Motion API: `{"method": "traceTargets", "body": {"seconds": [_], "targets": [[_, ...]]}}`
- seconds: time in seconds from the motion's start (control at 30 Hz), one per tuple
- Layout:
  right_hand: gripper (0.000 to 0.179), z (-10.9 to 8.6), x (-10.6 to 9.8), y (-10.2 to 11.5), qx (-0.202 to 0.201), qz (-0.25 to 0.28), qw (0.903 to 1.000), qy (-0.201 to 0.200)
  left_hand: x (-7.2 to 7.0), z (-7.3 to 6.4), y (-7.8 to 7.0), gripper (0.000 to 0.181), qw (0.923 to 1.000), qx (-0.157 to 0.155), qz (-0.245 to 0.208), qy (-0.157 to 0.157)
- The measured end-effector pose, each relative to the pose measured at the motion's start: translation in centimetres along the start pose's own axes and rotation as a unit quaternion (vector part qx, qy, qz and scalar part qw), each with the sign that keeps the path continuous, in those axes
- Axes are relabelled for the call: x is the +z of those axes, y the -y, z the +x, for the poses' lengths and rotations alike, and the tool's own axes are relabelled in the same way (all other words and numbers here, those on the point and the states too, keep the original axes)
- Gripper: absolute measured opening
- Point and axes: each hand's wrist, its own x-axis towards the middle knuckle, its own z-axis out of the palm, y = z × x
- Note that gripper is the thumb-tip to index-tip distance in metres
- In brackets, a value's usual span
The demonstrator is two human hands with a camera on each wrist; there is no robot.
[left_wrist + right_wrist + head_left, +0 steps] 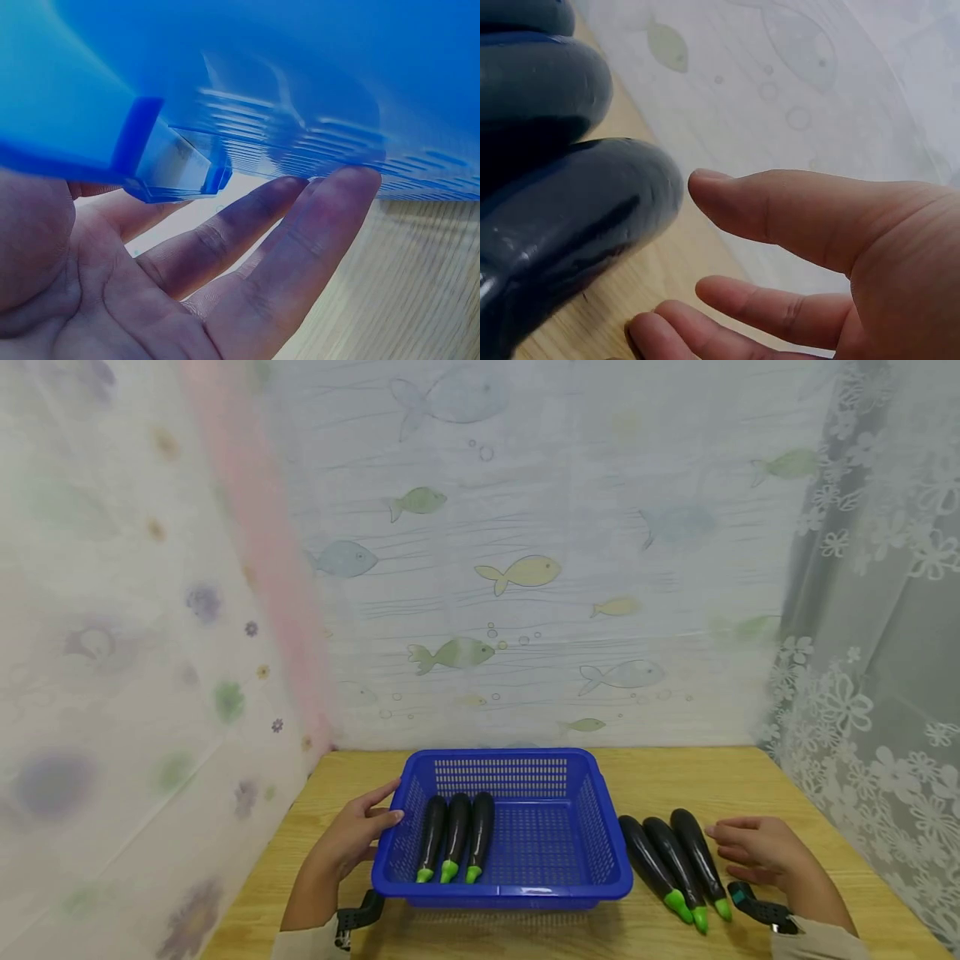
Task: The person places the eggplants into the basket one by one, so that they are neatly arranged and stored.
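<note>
A blue plastic basket [502, 891] with slotted walls stands at the middle of the table. Three dark eggplants [457, 831] with green stem ends lie side by side along its left part. My left hand [351, 833] holds the basket's left rim; in the left wrist view its fingers [300, 247] lie under the rim against the outer wall. Three more eggplants [678, 864] lie on the table right of the basket. Just right of the outermost one is my right hand [761, 852], holding nothing. The right wrist view shows its thumb close to that eggplant [585, 217], apart from it.
The wooden table [675, 772] extends around the basket. Behind it hangs a pale sheet with printed fish [453, 654]. A flowered sheet [225, 702] closes the left side, and a lace curtain [862, 710] hangs at the right.
</note>
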Motion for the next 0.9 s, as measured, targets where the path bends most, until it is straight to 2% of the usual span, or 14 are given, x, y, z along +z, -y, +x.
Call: {"method": "traceTargets", "body": {"seconds": [0.2,0.43,0.53,0.9], "targets": [[0.083,0.7,0.8,0.6,-0.015,0.007,0.9999,0.004,-0.4,-0.2,-0.3,0.071,1.0,0.002,0.002,-0.009],[0.08,0.7,0.9,0.3,-0.011,-0.003,0.9998,0.017,-0.1,-0.3,-0.1,0.072,0.9999,0.003,-0.007,0.012],[0.081,0.8,1.1,0.4,-0.012,0.006,0.9997,0.022,0.0,-0.2,0.1,0.071,1.0,0.004,-0.008,0.005],[0.078,1.1,1.5,0.4,-0.014,-0.052,0.9985,0.006,0.2,0.1,0.1,0.071,1.0,0.003,0.0,-0.002]]}}
